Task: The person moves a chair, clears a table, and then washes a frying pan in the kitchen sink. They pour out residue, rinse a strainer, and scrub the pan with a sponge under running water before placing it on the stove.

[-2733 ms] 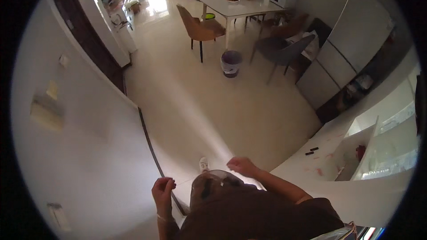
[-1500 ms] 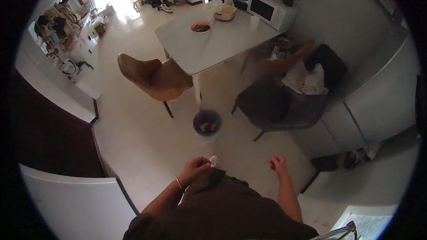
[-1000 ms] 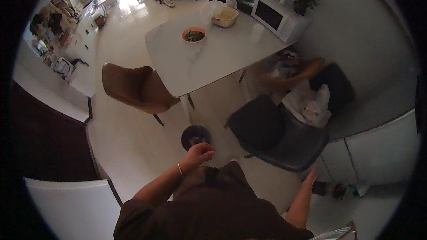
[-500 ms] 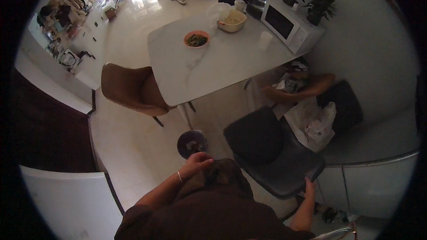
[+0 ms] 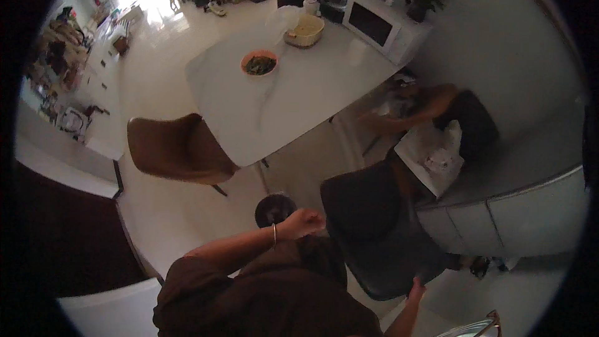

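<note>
My left hand point(image 5: 301, 223), with a bracelet at the wrist, is held in front of my body with its fingers curled in. Whatever it may hold is hidden. Close beyond it on the floor stands a dark round bin point(image 5: 273, 208) with something pale inside. To the right is a dark grey chair point(image 5: 374, 209). My right hand point(image 5: 417, 288) is at the near edge of its seat, the fingers closed on that edge.
Ahead stands a white table point(image 5: 274, 115) with an orange bowl of greens point(image 5: 259, 63), a cream basket point(image 5: 306, 32) and a microwave point(image 5: 373, 24). A brown chair point(image 5: 171, 150) is at its left. A white bag point(image 5: 437, 156) lies beyond the grey chair, beside low cabinets point(image 5: 474, 228).
The view has turned, so the table sits further left and lower. My left hand has moved right, away from the bin toward the grey chair. My right hand stays at the seat's edge.
</note>
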### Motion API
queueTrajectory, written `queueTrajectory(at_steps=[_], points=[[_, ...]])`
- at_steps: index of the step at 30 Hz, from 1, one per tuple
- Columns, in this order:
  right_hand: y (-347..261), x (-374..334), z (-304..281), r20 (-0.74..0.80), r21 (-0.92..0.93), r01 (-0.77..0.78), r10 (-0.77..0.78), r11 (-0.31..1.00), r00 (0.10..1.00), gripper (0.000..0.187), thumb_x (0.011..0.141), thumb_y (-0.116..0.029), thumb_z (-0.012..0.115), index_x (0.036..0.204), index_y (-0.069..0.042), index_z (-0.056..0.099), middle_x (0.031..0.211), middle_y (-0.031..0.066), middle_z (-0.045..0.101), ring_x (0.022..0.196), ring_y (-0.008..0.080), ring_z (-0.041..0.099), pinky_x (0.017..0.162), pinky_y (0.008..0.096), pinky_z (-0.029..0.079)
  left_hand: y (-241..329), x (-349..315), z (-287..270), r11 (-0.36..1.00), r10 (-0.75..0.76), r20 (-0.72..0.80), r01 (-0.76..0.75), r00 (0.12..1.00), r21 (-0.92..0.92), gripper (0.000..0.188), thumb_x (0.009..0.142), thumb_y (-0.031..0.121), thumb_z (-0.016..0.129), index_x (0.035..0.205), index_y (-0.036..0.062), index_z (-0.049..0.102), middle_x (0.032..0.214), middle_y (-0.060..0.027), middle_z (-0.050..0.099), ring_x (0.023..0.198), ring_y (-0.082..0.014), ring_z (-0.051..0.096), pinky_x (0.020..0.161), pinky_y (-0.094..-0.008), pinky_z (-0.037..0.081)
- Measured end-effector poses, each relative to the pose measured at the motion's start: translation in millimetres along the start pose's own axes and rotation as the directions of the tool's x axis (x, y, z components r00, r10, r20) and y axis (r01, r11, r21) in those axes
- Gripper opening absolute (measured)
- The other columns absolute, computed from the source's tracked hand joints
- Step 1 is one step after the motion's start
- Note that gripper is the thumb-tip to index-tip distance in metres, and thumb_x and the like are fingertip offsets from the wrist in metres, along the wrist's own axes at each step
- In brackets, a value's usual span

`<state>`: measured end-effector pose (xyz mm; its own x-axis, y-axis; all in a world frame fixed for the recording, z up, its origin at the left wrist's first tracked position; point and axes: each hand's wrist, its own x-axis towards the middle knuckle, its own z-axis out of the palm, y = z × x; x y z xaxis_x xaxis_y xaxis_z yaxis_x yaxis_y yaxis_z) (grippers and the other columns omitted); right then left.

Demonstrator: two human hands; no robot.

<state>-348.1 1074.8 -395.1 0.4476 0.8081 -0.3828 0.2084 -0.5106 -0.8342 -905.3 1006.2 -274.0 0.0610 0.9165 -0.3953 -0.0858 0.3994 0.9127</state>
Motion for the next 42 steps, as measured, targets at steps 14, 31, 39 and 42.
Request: queueTrajectory(at_steps=[14, 31, 39, 42], points=[[65, -321, -42, -0.223, 0.476, -0.073, 0.201, 0.876, 0.954, 0.046, 0.073, -0.025, 0.065, 0.104, 0.008, 0.055, 0.098, 0.0158, 0.059, 0.083, 0.0248, 0.058, 0.072, 0.0372, 0.048, -132, -25, 117, 0.883, -0.422, 0.759, 0.416, 0.496, 0.219, 0.074, 0.08, 0.036, 0.065, 0.135, 0.0026, 0.026, 0.117, -0.0126, 0.047, 0.106, -0.0267, 0.052, 0.088, -0.0371, 0.044], [264, -695, -137, -0.727, 0.567, -0.073, 0.54, 0.82, 0.424, 0.037, 0.074, -0.023, 0.065, 0.093, 0.009, 0.061, 0.08, 0.0134, 0.063, 0.062, 0.021, 0.062, 0.053, 0.032, 0.051, -358, -334, 310, 0.082, -0.826, 0.487, 0.793, -0.285, 0.604, 0.034, 0.08, 0.017, 0.066, 0.11, 0.0047, 0.055, 0.118, -0.0099, 0.054, 0.109, -0.0246, 0.05, 0.101, -0.0439, 0.035], [291, -776, -112, -0.616, 0.778, 0.199, 0.786, 0.596, 0.049, 0.037, 0.076, -0.026, 0.065, 0.092, 0.007, 0.058, 0.078, 0.0118, 0.061, 0.059, 0.0205, 0.061, 0.045, 0.0324, 0.051, -396, -381, 382, 0.021, -0.905, 0.203, 0.436, -0.375, 0.9, 0.039, 0.079, 0.016, 0.066, 0.114, 0.0062, 0.051, 0.117, -0.008, 0.054, 0.107, -0.0239, 0.052, 0.096, -0.0429, 0.039], [325, -797, -102, -0.553, 0.787, 0.299, 0.832, 0.54, -0.046, 0.034, 0.076, -0.026, 0.064, 0.093, 0.003, 0.057, 0.079, 0.0107, 0.061, 0.061, 0.0202, 0.061, 0.047, 0.0321, 0.052, -428, -404, 415, 0.009, -0.953, 0.086, 0.255, -0.291, 0.967, 0.042, 0.078, 0.016, 0.066, 0.116, 0.0058, 0.049, 0.116, -0.0074, 0.054, 0.103, -0.024, 0.054, 0.094, -0.0413, 0.042]])
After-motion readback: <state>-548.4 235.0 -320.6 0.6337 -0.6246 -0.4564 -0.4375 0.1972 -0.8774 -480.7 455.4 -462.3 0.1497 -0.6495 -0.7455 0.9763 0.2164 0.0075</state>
